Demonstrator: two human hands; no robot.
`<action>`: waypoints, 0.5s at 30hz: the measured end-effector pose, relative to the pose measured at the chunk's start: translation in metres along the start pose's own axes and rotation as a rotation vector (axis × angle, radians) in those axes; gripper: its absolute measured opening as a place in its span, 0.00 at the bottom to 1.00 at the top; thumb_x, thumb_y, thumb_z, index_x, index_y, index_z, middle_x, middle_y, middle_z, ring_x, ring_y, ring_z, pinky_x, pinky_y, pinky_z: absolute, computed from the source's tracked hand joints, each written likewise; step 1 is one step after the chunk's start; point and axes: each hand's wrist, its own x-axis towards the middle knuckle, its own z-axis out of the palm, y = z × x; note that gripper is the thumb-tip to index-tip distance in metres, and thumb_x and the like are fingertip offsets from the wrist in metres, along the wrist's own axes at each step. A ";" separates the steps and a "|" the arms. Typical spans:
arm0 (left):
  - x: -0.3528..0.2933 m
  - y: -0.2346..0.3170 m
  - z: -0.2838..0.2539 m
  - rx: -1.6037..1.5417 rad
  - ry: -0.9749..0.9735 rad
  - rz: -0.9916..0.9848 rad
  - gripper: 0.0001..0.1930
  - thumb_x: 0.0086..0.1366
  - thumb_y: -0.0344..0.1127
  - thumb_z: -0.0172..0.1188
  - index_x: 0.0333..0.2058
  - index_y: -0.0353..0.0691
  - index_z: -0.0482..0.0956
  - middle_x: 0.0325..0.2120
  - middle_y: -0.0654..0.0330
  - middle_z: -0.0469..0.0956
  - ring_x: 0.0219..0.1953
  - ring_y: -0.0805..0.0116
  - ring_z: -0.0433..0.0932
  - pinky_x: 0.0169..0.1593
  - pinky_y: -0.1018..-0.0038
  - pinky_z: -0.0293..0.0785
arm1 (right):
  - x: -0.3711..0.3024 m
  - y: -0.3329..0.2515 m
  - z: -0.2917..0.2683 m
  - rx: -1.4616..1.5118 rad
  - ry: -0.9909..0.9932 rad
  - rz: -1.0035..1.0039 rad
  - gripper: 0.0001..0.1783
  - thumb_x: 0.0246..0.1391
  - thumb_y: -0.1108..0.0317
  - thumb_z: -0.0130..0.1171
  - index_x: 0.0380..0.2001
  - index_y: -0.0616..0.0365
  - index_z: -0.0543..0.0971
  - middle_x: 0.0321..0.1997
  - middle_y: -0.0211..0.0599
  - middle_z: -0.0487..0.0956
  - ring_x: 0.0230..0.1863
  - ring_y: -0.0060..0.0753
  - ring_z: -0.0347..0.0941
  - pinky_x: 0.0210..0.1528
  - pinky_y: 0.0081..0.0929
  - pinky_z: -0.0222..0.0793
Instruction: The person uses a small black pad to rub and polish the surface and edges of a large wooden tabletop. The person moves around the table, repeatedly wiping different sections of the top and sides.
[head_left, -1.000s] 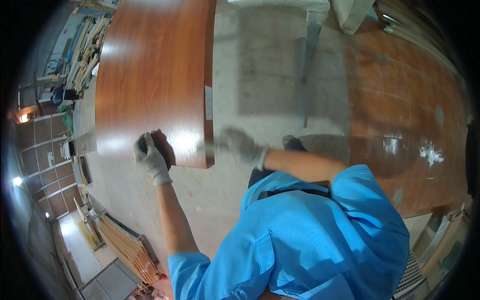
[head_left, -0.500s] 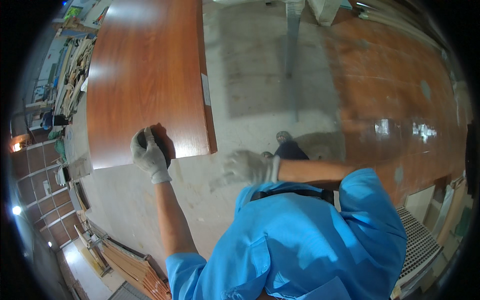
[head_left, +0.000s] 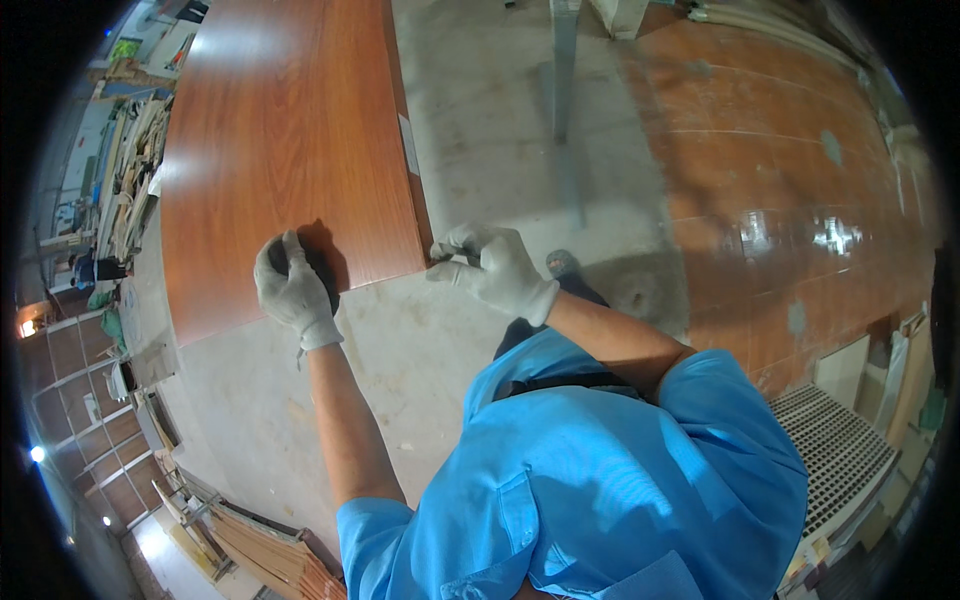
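Observation:
A large reddish-brown laminated panel (head_left: 290, 130) stretches away from me over the concrete floor (head_left: 500, 130). My left hand (head_left: 293, 290), in a grey glove, grips the panel's near edge with curled fingers. My right hand (head_left: 495, 268), also gloved, pinches the panel's near right corner between thumb and fingers. A white strip (head_left: 408, 145) runs along the panel's right edge. My blue shirt fills the lower part of the view.
A wide glossy reddish-brown surface (head_left: 780, 180) lies to the right. A metal post (head_left: 565, 60) stands ahead. White grating (head_left: 840, 460) sits at the lower right, stacked boards (head_left: 270, 550) at the lower left, and cluttered shelves (head_left: 120, 180) along the left.
My right hand has come up from beside the panel to its near right corner and closed on it. My left hand has stayed on the near edge.

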 end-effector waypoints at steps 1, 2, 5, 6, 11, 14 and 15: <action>0.000 -0.001 0.000 0.009 0.006 0.014 0.13 0.66 0.42 0.67 0.40 0.39 0.85 0.39 0.56 0.84 0.41 0.60 0.83 0.48 0.67 0.77 | 0.001 0.002 -0.002 0.034 -0.033 0.025 0.14 0.52 0.63 0.75 0.37 0.58 0.84 0.31 0.30 0.82 0.29 0.20 0.72 0.33 0.22 0.70; 0.000 -0.002 0.001 0.020 0.013 0.029 0.13 0.66 0.42 0.67 0.40 0.39 0.85 0.39 0.56 0.84 0.41 0.60 0.83 0.48 0.67 0.77 | 0.004 0.003 -0.005 0.057 -0.053 0.057 0.12 0.54 0.65 0.74 0.37 0.59 0.83 0.30 0.28 0.80 0.29 0.16 0.70 0.31 0.20 0.69; 0.003 -0.007 0.004 0.009 0.057 0.093 0.13 0.65 0.43 0.69 0.38 0.39 0.85 0.35 0.58 0.85 0.37 0.66 0.83 0.45 0.71 0.78 | 0.007 0.003 -0.012 0.278 -0.180 0.137 0.06 0.58 0.68 0.68 0.35 0.58 0.82 0.27 0.21 0.76 0.28 0.14 0.66 0.30 0.21 0.65; 0.004 -0.008 0.005 0.027 0.073 0.101 0.13 0.65 0.43 0.69 0.37 0.39 0.86 0.33 0.59 0.86 0.35 0.69 0.83 0.44 0.72 0.78 | 0.007 0.002 -0.013 0.293 -0.193 0.184 0.06 0.59 0.68 0.67 0.34 0.58 0.82 0.27 0.20 0.75 0.28 0.14 0.65 0.32 0.21 0.64; 0.005 -0.009 0.005 -0.020 0.061 0.103 0.13 0.65 0.44 0.70 0.37 0.39 0.86 0.34 0.59 0.86 0.36 0.69 0.83 0.44 0.72 0.78 | 0.006 -0.003 -0.011 0.459 -0.224 0.208 0.06 0.60 0.69 0.63 0.31 0.57 0.78 0.28 0.19 0.70 0.32 0.14 0.62 0.37 0.20 0.60; 0.003 -0.007 0.005 -0.023 0.069 0.101 0.12 0.65 0.43 0.70 0.37 0.39 0.86 0.34 0.59 0.86 0.36 0.69 0.83 0.45 0.72 0.78 | 0.005 0.001 -0.009 0.458 -0.231 0.228 0.08 0.60 0.66 0.65 0.30 0.56 0.78 0.29 0.20 0.70 0.33 0.15 0.62 0.39 0.20 0.61; 0.003 -0.007 0.004 0.002 0.076 0.106 0.12 0.65 0.43 0.70 0.37 0.39 0.86 0.34 0.59 0.86 0.36 0.68 0.83 0.45 0.72 0.78 | 0.005 0.002 -0.010 0.481 -0.258 0.228 0.10 0.62 0.63 0.65 0.32 0.56 0.78 0.29 0.20 0.70 0.33 0.15 0.63 0.39 0.20 0.61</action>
